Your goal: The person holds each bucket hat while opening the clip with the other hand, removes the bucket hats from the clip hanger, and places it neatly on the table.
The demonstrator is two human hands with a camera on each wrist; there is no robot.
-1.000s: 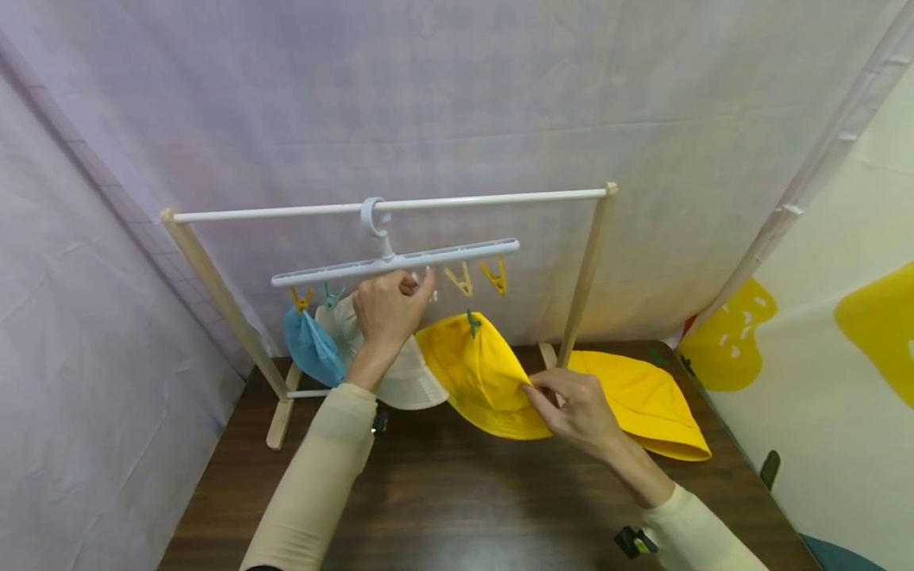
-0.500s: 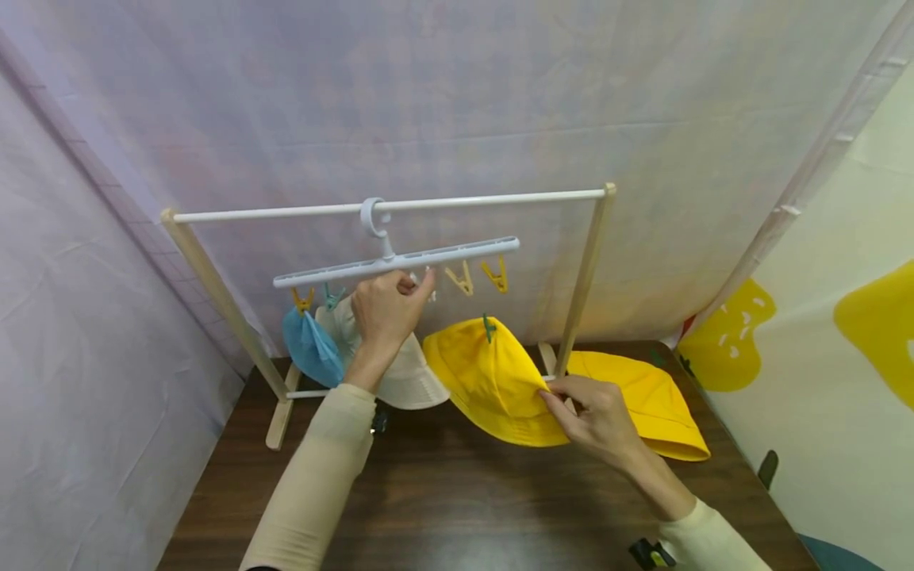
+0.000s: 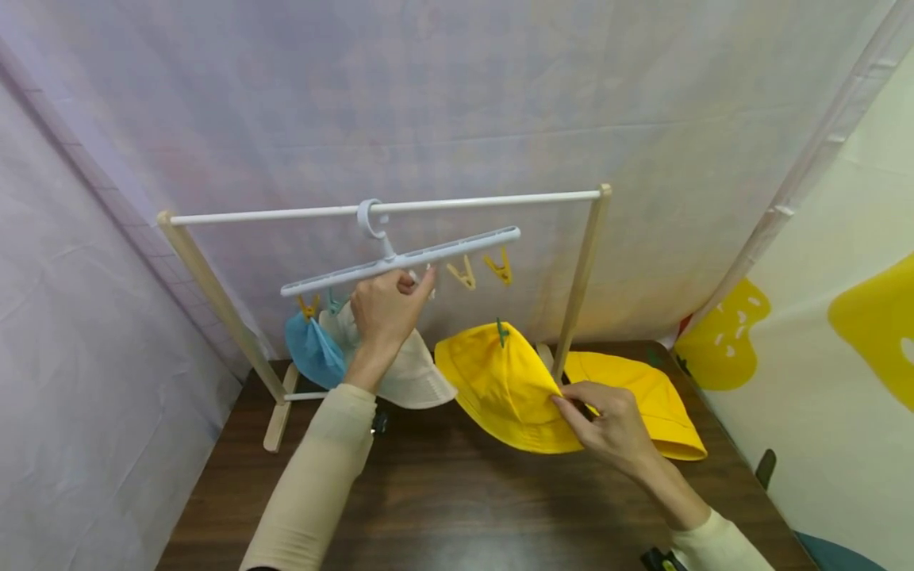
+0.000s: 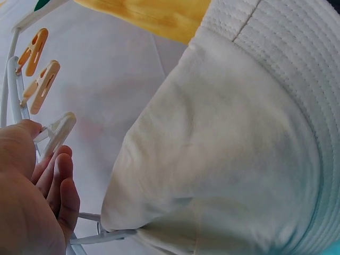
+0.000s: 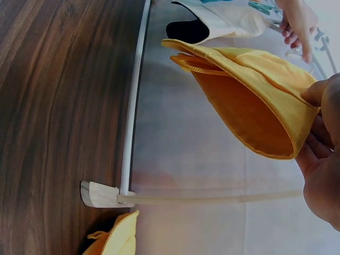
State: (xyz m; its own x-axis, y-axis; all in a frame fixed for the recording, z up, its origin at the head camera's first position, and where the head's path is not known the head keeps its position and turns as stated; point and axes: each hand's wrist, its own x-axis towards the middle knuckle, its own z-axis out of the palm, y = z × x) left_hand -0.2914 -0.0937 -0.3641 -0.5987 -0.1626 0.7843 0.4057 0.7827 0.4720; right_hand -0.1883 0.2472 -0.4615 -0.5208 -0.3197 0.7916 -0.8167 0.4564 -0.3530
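My right hand (image 3: 607,420) pinches the brim of a yellow bucket hat (image 3: 510,388) between thumb and fingers, holding it up in front of the rack. A green stem-like tab (image 3: 503,333) tops this hat. Up at the hanger, my left hand (image 3: 389,305) pinches a white clothespin (image 4: 59,134), as the left wrist view shows. The pale blue clip hanger (image 3: 400,260) hangs tilted, its right end higher. From its left part hang a blue hat (image 3: 312,349) and a white bucket hat (image 3: 414,377), the latter partly behind my left forearm. Cream (image 3: 462,274) and yellow (image 3: 500,268) clothespins dangle to the right without hats.
The hanger hooks over the white bar of a wooden rack (image 3: 585,277) standing on a dark wood table (image 3: 471,515). A second yellow hat (image 3: 643,404) lies on the table beyond the rack's right post. A pale curtain (image 3: 457,95) backs the table.
My right hand has moved the yellow hat right and slightly down, away from the white hat. The hanger has tilted further, its right end rising. My left hand stays in place.
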